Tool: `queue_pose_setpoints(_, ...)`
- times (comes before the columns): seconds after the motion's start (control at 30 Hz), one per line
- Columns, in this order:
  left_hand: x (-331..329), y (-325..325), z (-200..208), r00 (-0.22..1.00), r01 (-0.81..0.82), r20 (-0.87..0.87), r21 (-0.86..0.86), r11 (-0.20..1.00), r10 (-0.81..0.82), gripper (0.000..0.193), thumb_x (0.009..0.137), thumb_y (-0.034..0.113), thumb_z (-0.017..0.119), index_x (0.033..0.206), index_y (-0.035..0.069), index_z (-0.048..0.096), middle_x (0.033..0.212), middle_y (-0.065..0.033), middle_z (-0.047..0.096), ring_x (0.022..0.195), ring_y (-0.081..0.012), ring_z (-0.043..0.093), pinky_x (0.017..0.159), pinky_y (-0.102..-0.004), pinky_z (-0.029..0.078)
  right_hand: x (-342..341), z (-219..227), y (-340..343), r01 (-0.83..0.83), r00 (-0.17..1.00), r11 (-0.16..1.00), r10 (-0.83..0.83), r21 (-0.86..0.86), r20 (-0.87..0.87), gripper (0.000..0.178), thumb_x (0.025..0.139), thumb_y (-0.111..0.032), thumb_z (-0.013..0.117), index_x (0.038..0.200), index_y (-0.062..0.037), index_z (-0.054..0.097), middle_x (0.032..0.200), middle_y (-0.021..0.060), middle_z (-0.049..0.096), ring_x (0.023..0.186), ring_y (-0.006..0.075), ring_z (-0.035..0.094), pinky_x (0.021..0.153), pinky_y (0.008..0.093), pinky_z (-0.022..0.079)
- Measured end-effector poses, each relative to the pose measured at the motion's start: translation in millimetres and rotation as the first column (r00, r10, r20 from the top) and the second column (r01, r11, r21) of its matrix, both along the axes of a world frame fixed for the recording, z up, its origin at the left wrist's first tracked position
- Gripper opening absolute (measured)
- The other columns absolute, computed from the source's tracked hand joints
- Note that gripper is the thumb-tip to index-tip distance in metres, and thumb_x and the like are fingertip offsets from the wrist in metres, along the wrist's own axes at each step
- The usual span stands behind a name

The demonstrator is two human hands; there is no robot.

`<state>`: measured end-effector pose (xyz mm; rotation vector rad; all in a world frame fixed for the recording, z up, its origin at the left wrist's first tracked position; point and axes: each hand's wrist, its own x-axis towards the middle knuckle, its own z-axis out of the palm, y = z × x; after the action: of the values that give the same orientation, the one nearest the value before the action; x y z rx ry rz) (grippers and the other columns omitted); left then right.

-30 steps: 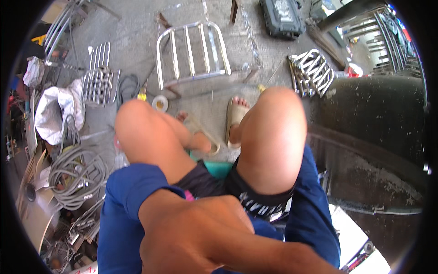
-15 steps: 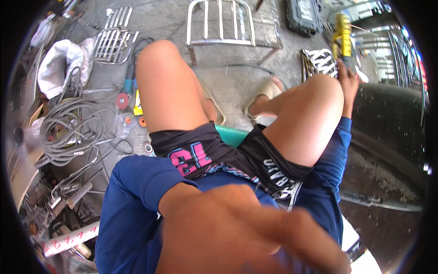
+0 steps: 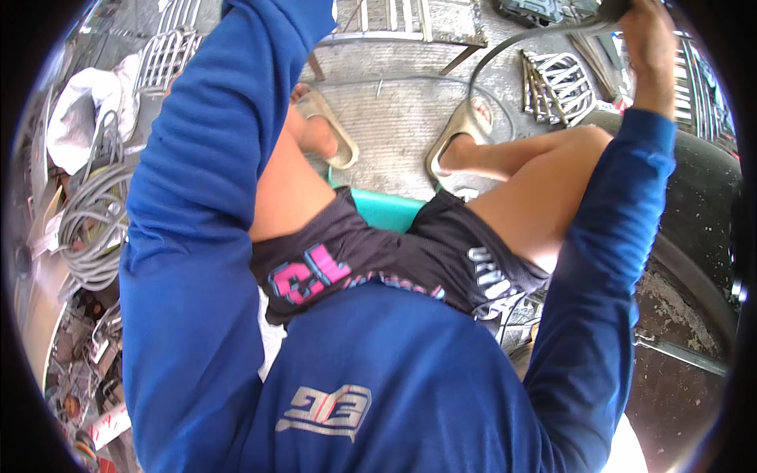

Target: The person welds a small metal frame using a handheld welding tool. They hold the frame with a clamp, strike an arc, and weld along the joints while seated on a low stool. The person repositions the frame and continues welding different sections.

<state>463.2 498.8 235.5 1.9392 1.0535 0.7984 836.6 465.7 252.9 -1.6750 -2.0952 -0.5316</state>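
My right hand (image 3: 650,51) is raised at the upper right, partly cut off by the picture's edge. Its fingers are closed round the dark handle end (image 3: 613,9) of what looks like a welding electrode holder; the holder's head is out of view. From it a thick dark cable (image 3: 520,38) arcs down toward my right foot. My left arm (image 3: 213,118) stretches forward past the top edge, so the left hand is out of view. Near that arm stands a low bench (image 3: 465,31) with a barred metal frame (image 3: 386,20) on it.
Bent metal frames (image 3: 560,87) lie on the floor at the right, by a large dark tank-like body (image 3: 694,173). A dark case (image 3: 528,9) sits at the back. Leftward are a white sack (image 3: 83,118), coiled cable (image 3: 95,225) and a barred frame (image 3: 169,59).
My left hand, formerly large and close before the camera, has gone forward out of view. My right hand has risen with the yellow-headed holder, whose head has left the picture.
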Motion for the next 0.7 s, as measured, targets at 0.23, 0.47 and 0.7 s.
queue_pose_setpoints(0.23, -68.3, 45.4, -53.6, 0.896, -0.015, -0.307, 0.702, 0.712, 0.321, 0.042, 0.113, 0.037, 0.046, 0.113, -0.001, 0.065, 0.076, -0.0166, 0.067, 0.067, -0.0286, 0.070, 0.068, -0.0447, 0.055, -97.5, -50.9, -72.0, -0.299, 0.145, 0.840, -0.429, -0.453, -0.891, 0.054, 0.098, -0.034, 0.078, 0.135, -0.0005, 0.058, 0.092, 0.0037, 0.070, 0.071, 0.0085, 0.059, 0.062, 0.0250, 0.049)
queue_pose_setpoints(0.47, -73.1, 46.2, -23.2, 0.854, -0.377, -0.394, -0.021, 0.926, 0.339, 0.058, 0.115, 0.049, 0.030, 0.128, 0.002, 0.062, 0.113, -0.0323, 0.073, 0.111, -0.0520, 0.069, 0.097, -0.0607, 0.053, -119.5, -53.9, -77.1, 0.018, 0.529, 0.739, -0.578, -0.673, -0.621, 0.089, 0.079, -0.049, 0.093, 0.139, 0.0031, 0.053, 0.098, 0.0164, 0.074, 0.083, 0.0221, 0.072, 0.076, 0.0376, 0.058)
queue_pose_setpoints(0.7, -58.7, 51.7, -31.1, 0.765, -0.325, -0.522, 0.192, 0.926, 0.377, 0.064, 0.116, 0.052, 0.028, 0.125, 0.005, 0.069, 0.117, -0.0301, 0.073, 0.108, -0.0521, 0.069, 0.097, -0.0589, 0.054, -118.7, -96.6, -72.5, 0.053, 0.671, 0.729, -0.533, -0.683, -0.516, 0.095, 0.074, -0.054, 0.093, 0.136, 0.0047, 0.052, 0.106, 0.0263, 0.072, 0.098, 0.0380, 0.072, 0.091, 0.0456, 0.055)
